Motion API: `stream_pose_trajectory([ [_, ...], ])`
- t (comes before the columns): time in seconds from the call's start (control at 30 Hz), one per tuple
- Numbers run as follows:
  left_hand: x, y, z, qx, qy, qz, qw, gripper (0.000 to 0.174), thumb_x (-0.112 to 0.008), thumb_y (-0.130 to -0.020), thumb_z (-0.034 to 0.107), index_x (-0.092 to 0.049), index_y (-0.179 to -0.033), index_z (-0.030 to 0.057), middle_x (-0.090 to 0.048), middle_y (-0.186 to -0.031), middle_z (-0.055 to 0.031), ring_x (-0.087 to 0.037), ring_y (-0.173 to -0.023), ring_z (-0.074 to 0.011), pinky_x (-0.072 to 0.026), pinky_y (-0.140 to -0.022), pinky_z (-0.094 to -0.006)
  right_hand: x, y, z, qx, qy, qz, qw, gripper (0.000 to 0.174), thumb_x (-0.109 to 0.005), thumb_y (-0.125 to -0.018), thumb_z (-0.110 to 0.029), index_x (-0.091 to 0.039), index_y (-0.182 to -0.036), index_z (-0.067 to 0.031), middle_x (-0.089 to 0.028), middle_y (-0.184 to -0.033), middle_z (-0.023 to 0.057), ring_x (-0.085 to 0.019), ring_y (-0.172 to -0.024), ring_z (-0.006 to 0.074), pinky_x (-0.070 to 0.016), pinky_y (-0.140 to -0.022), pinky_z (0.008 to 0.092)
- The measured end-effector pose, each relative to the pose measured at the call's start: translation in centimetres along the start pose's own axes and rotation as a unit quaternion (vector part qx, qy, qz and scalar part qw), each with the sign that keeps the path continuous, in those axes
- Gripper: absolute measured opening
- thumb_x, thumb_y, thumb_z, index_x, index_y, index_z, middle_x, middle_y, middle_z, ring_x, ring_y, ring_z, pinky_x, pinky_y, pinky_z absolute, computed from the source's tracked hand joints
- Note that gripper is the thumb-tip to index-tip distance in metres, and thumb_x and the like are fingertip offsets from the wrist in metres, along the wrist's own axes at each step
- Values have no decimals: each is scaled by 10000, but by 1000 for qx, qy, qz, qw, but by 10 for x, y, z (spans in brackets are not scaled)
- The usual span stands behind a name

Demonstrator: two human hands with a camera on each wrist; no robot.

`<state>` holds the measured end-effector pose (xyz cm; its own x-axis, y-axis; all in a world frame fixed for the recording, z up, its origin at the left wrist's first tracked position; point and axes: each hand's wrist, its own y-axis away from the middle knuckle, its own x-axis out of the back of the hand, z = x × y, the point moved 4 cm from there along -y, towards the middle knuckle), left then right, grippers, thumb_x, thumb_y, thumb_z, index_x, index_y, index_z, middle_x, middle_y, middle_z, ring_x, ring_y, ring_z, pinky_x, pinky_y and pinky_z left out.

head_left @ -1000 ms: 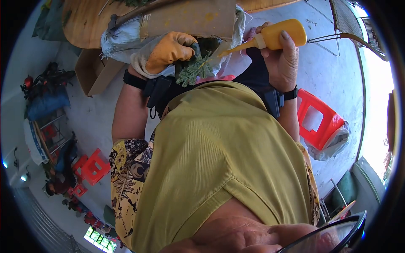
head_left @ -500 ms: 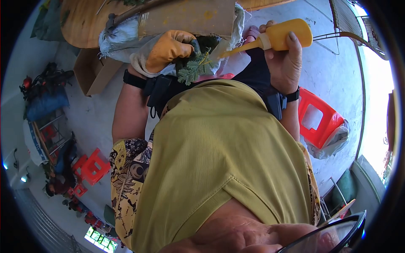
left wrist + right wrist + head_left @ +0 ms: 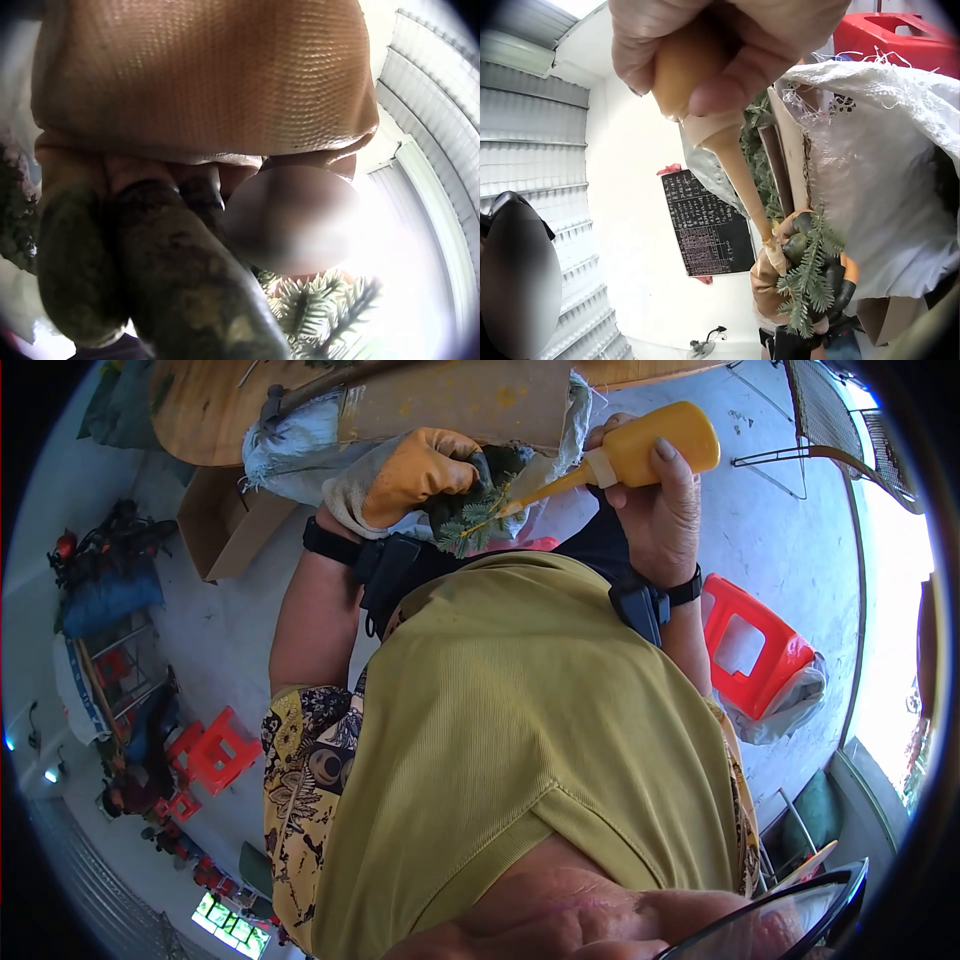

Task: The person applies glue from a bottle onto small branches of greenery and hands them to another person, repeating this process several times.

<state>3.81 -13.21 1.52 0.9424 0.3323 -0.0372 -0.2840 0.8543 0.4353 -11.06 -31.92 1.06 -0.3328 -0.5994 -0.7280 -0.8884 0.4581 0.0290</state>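
Left hand (image 3: 420, 478), gloved, had its fingers curled in a grip on the green sprig (image 3: 466, 530), which lay just beside that glove on its right-hand side, leafy part slanting leftward and toward the wearer's body. Right hand (image 3: 662, 525), bare, gripped the yellow bottle (image 3: 665, 445) well apart from the leaves; the long axis of bottle and nozzle (image 3: 550, 488) sloped left and bodyward, tip at the sprig's stem. Left hand was judged nearer the sprig; tip contact with the stem could not be told.
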Motion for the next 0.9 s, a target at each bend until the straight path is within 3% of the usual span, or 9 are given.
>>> stream_pose_trajectory([
  [0.07,0,0,0,3,4,2,1000,220,-546,-808,72,-636,-974,-43,-612,-797,7,-525,-693,-52,-433,-652,-199,-7,2,-3,16,78,22,997,462,-597,-884,-321,-552,-1106,81,-634,-992,209,-567,-652,151,-459,-524,200],
  [0.3,4,1,-1,18,-4,3,1000,212,-541,-797,59,-630,-967,-32,-592,-784,25,-507,-681,-46,-417,-636,-189,4,-1,-3,28,83,36,996,462,-604,-880,-323,-556,-1095,83,-630,-1000,219,-572,-666,157,-458,-525,202],
  [0.57,1,1,-2,23,-6,0,1000,194,-537,-783,53,-633,-937,-16,-585,-770,31,-503,-669,-45,-403,-621,-185,24,-3,-2,46,62,55,996,411,-611,-892,-262,-519,-1133,58,-607,-1049,207,-634,-922,259,-474,-538,230],
  [0.67,4,3,-7,13,-9,-1,1000,163,-534,-773,42,-636,-889,-13,-588,-759,25,-506,-661,-42,-401,-604,-188,23,-3,-4,47,30,79,995,350,-649,-866,-236,-541,-1078,21,-650,-980,171,-649,-817,230,-486,-535,274],
  [0.73,11,7,-21,42,-34,7,998,123,-535,-768,35,-634,-829,-5,-579,-725,29,-508,-662,-40,-395,-593,-194,28,-3,-6,45,4,64,997,356,-643,-866,-237,-541,-1086,24,-642,-1009,176,-646,-860,240,-483,-543,271],
  [0.8,25,13,-37,37,-72,41,996,84,-554,-783,46,-625,-780,1,-556,-686,45,-499,-622,-47,-383,-566,-197,27,-4,-7,50,-25,43,997,363,-638,-866,-238,-541,-1094,27,-634,-1038,181,-643,-904,250,-481,-551,269],
  [0.87,45,24,-57,50,-164,116,978,153,-601,-834,142,-621,-762,9,-525,-641,29,-449,-567,-47,-361,-503,-226,28,-4,-9,57,-47,56,996,386,-629,-864,-241,-540,-1115,39,-606,-1104,200,-625,-991,267,-478,-567,265],
  [0.9,42,36,-42,45,-173,116,977,153,-601,-834,142,-621,-762,9,-525,-641,29,-449,-567,-47,-361,-503,-226,33,-5,-7,53,-71,50,995,433,-634,-857,-223,-503,-1183,30,-584,-1140,215,-609,-1036,294,-480,-573,266],
])
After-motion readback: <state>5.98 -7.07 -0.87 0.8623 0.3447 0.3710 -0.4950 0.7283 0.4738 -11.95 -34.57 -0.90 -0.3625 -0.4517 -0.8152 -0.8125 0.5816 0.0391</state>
